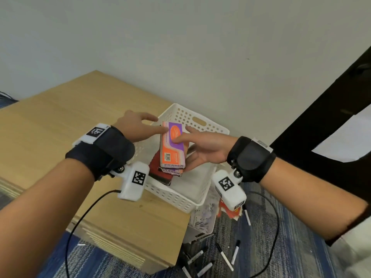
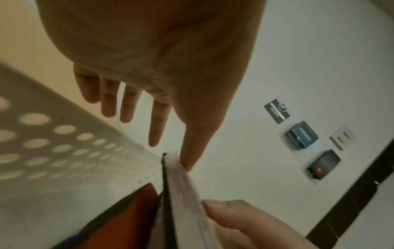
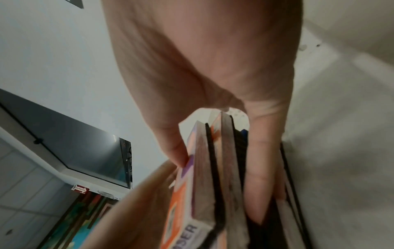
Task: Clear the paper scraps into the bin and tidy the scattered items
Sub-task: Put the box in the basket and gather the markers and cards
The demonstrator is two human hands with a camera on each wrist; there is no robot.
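A stack of orange and purple whiteboard erasers [image 1: 172,146] stands tilted inside the white perforated basket [image 1: 200,119], on top of a red eraser [image 1: 158,167]. My right hand [image 1: 201,151] grips the stack, thumb on the top face and fingers underneath. In the right wrist view the right hand [image 3: 213,87] clamps several erasers [image 3: 201,182] edge-on. My left hand [image 1: 143,127] has straight fingers, and one fingertip touches the top eraser's far left corner. The left wrist view shows the left hand [image 2: 162,104] with its thumb tip on the eraser's end [image 2: 181,182] beside the basket wall [image 2: 53,144].
The basket sits at the right corner of a wooden table [image 1: 60,127] against a white wall. On the blue carpet below are several markers [image 1: 224,255], a white bin [image 1: 204,219] with scraps in it, and black cables [image 1: 84,213].
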